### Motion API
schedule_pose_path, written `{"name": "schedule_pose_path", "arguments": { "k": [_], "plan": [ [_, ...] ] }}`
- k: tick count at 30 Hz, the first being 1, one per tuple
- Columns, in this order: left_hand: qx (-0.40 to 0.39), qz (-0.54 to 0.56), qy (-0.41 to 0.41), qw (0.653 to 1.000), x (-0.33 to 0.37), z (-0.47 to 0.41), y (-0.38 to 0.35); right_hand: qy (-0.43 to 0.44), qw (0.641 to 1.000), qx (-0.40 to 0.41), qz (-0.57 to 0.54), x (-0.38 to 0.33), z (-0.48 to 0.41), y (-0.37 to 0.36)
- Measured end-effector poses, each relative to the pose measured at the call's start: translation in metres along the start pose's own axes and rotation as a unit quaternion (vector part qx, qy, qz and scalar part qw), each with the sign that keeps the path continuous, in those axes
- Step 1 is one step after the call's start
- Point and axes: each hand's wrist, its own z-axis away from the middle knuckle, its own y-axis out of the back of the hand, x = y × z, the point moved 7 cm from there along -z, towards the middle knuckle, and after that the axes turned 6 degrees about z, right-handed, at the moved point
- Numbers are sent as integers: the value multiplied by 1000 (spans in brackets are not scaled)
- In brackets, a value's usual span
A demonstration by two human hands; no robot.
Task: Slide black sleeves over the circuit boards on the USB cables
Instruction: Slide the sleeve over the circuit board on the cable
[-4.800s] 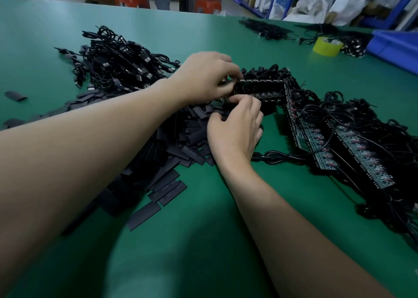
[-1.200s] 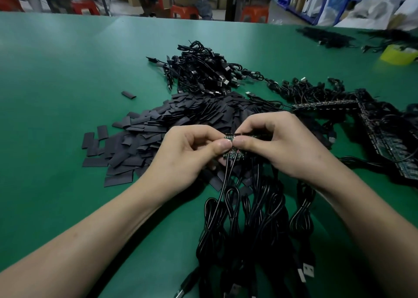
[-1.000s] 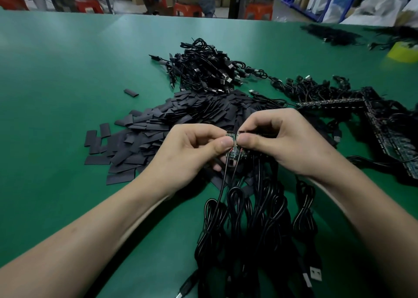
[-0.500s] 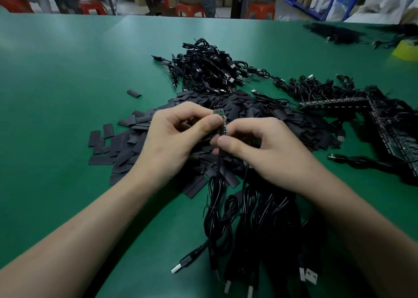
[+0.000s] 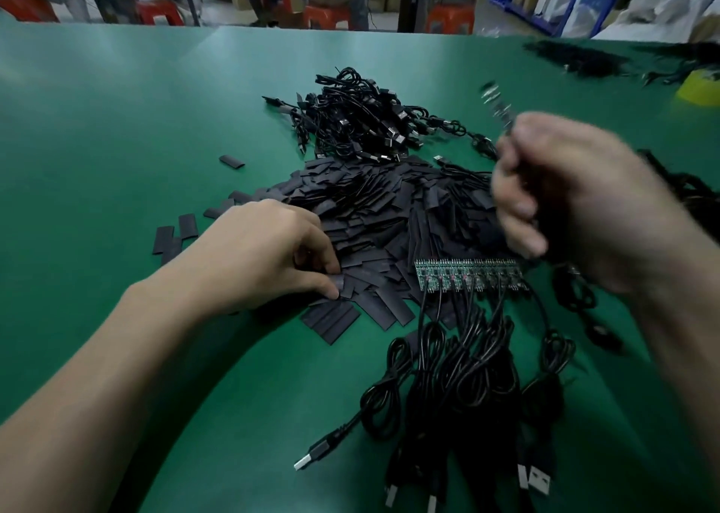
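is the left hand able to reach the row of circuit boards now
Probably yes: the row of circuit boards lies uncovered beside the left hand, only flat sleeves between, though it pinches one.

A heap of black sleeves [image 5: 370,208] covers the middle of a green table [image 5: 117,142], a tangle of cables [image 5: 358,119] just behind it. Nearer, coiled USB cables [image 5: 448,376] trail from a row of circuit boards [image 5: 467,275].

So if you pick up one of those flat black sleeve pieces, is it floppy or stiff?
Probably light: the left hand pinches one flat black sleeve piece with just thumb and fingertip. Likely a bit bendy, since the pieces lie thin and flattened in a loose heap. Being flat, it shouldn't roll.
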Motion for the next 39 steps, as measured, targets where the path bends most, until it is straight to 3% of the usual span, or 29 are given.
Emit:
{"name": "schedule_pose_path", "arguments": {
  "k": [4, 6, 8, 11, 14, 19, 23, 25, 39],
  "plan": [
    [1, 53, -27, 998, 1, 2, 0, -39, 986, -50, 156, 26, 2, -36],
    [22, 139, -33, 989, 4, 1, 1, -46, 977, -47, 204, 35, 3, -47],
    [75, 260, -12, 963, 5, 0, 2, -51, 976, -43, 208, 42, 4, -52],
    [123, 429, 24, 895, 10, -1, -10, -77, 979, -46, 182, 48, 6, -51],
    [146, 509, 39, 847, 19, -1, -24, -112, 985, -64, 112, 55, 8, -52],
    [213, 478, 32, 852, 26, 1, -30, -108, 989, -57, 84, 60, 5, -49],
    [251, 304, -37, 918, 35, 5, -19, -92, 989, -26, 114, 60, 6, -46],
    [264, 254, -59, 929, 37, 7, -14, -85, 989, -28, 115, 60, 5, -48],
    [304, 287, -31, 908, 22, 13, -4, -98, 982, -143, 74, 55, 11, -46]
  ]
}}
